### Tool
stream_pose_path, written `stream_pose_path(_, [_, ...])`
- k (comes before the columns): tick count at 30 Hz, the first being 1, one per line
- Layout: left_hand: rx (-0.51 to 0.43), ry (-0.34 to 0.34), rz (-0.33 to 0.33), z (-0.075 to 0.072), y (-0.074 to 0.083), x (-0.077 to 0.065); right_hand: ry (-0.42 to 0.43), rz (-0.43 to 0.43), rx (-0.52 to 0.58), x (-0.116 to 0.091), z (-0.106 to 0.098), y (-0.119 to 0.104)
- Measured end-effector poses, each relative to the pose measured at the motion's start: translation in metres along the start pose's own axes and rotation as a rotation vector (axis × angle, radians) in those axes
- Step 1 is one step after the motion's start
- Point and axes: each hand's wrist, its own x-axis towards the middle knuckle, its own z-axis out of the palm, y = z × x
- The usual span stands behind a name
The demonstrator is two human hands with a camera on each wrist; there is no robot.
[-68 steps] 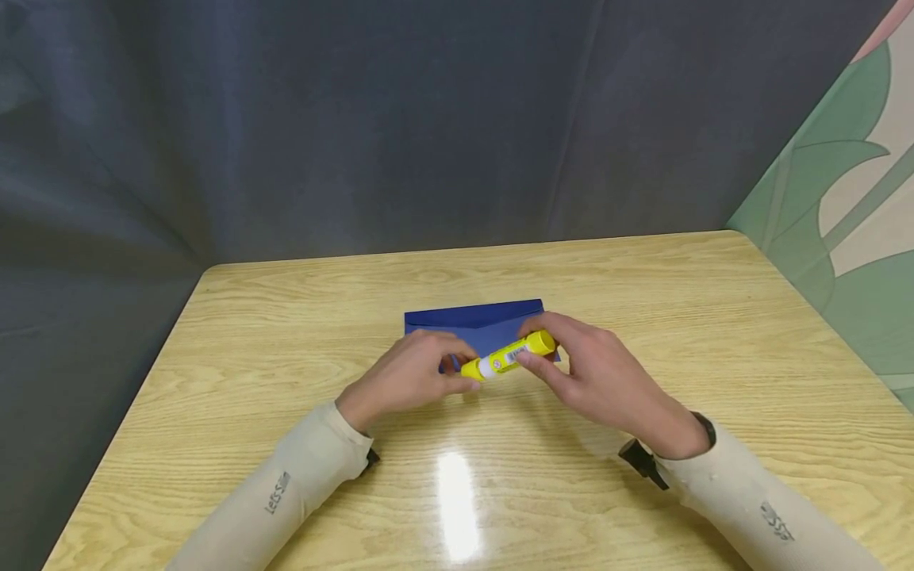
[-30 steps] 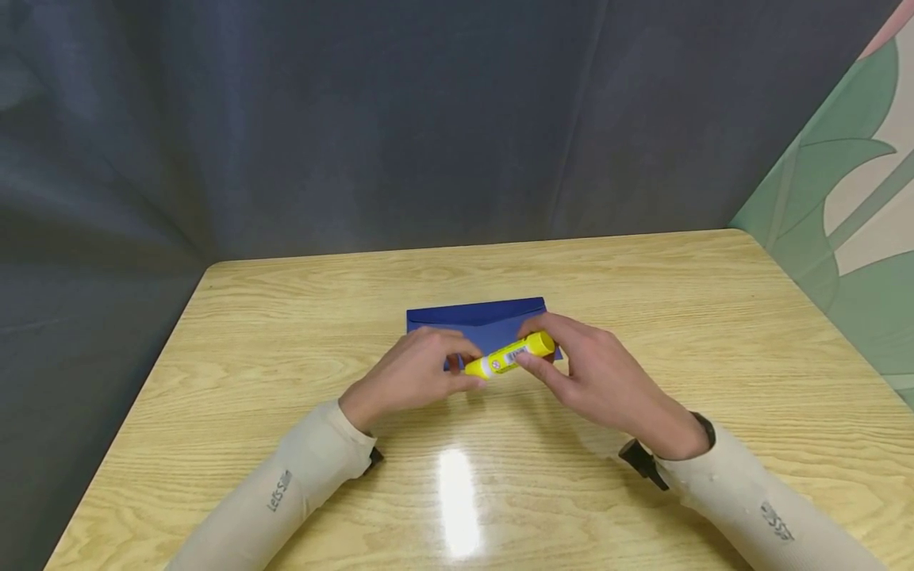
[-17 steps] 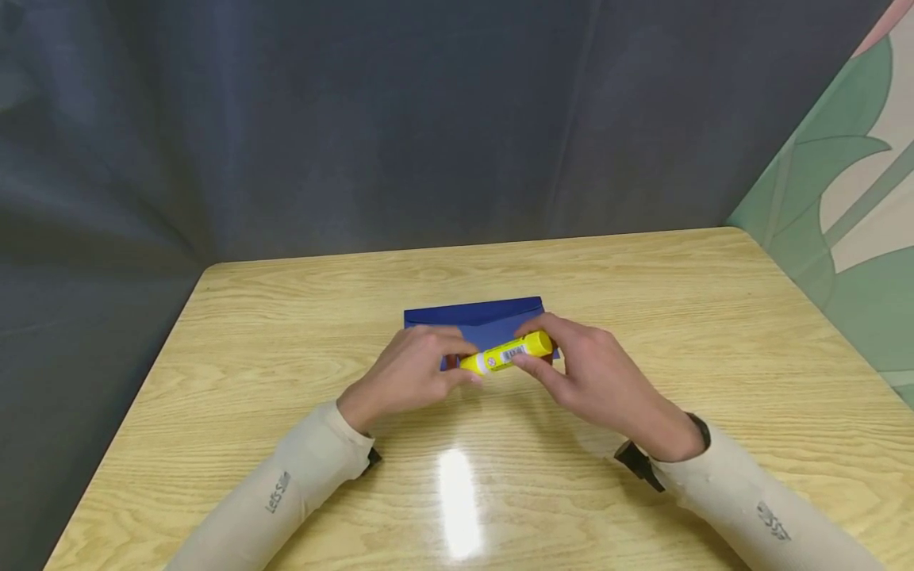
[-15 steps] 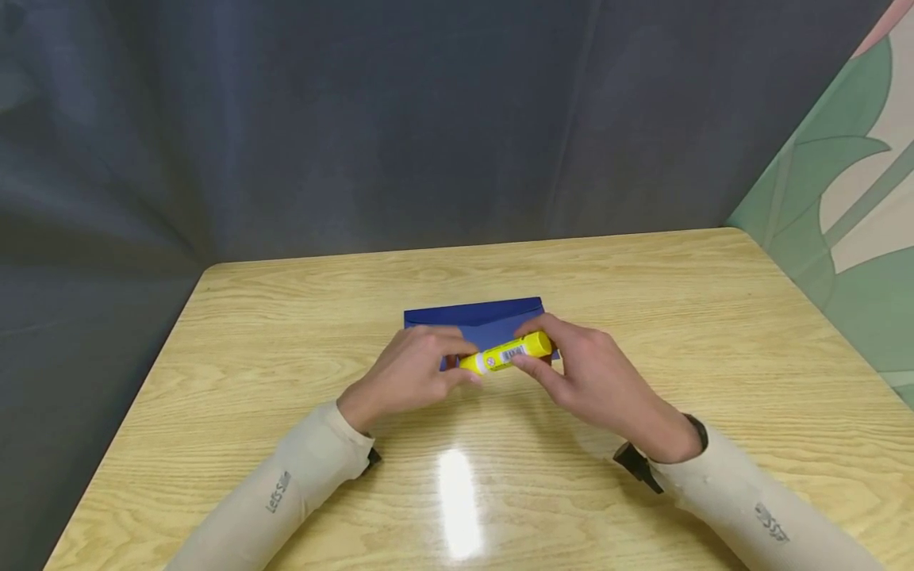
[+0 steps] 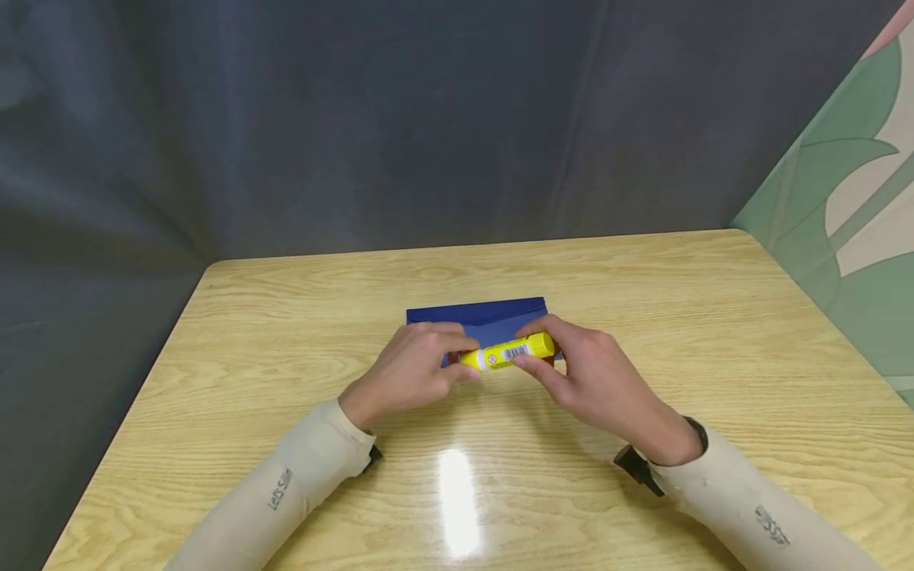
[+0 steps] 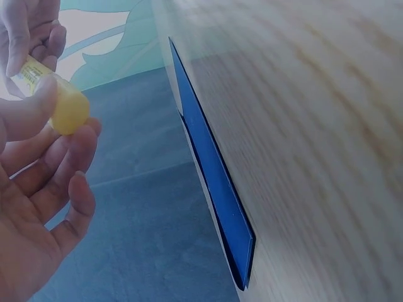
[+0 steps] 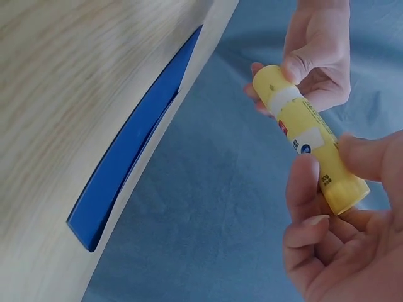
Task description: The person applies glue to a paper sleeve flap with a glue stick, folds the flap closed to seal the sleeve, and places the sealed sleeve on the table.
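Both hands hold a yellow glue stick [image 5: 505,354] above the table, lying nearly level between them. My left hand [image 5: 414,369] pinches its narrower yellow end [image 7: 272,80] between thumb and fingers. The other end, with the printed barrel, is in the grip of my right hand [image 5: 593,373]. A white band [image 7: 284,99] shows between the narrow end and the label. Below and behind the hands a blue envelope [image 5: 493,313] lies on the table, its flap side up; the hands cover part of its near side in the head view.
The wooden table [image 5: 321,301] spreads around the envelope. A dark curtain [image 5: 400,127] hangs along its back and left edges. At the right stands a panel with a green leaf pattern [image 5: 821,214]. Light glares off the tabletop near the front.
The glue stick has turned slightly toward level, its left end rising a little with the left hand. Both hands keep their hold, and the envelope stays in place.
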Motion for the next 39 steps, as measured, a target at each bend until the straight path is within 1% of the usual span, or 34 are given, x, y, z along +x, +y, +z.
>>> stream_pose_path(7, [-0.013,-0.007,-0.003,0.0004,-0.0001,0.0002,-0.015,0.003,0.003,0.0,-0.0003,-0.0003])
stream_pose_path(10, [-0.024,-0.01,-0.015,-0.0003,0.0006,0.0007,-0.016,-0.003,-0.005,0.0004,-0.0025,0.0])
stream_pose_path(15, [-0.048,-0.012,-0.063,-0.0005,0.0009,0.0007,-0.05,0.007,-0.018,0.0011,-0.0057,0.0006])
stream_pose_path(18, [-0.064,0.003,-0.099,0.0007,0.0,0.0007,-0.078,0.001,-0.047,0.0013,-0.0058,0.0016])
stream_pose_path(21, [-0.081,0.019,-0.118,0.0013,-0.0003,0.0009,-0.112,-0.01,-0.087,0.0014,-0.0062,0.0027])
stream_pose_path(25, [-0.075,0.024,-0.117,0.0012,0.0002,0.0008,-0.177,-0.009,-0.123,0.0013,-0.0059,0.0034])
stream_pose_path(28, [-0.059,0.031,-0.101,0.0008,0.0008,0.0004,-0.212,-0.006,-0.138,0.001,-0.0044,0.0035])
stream_pose_path(32, [-0.06,0.057,-0.073,0.0002,0.0013,0.0007,-0.218,-0.016,-0.148,0.0002,-0.0026,0.0036])
stream_pose_path(34, [-0.076,0.07,-0.067,-0.0001,0.0015,0.0011,-0.217,-0.021,-0.15,-0.0002,-0.0021,0.0038])
stream_pose_path(36, [-0.096,0.079,-0.069,-0.0006,0.0019,0.0014,-0.219,-0.017,-0.144,-0.0004,-0.002,0.0041])
stream_pose_path(39, [-0.121,0.083,-0.082,-0.0011,0.0022,0.0019,-0.232,0.001,-0.104,0.0,-0.0018,0.0043])
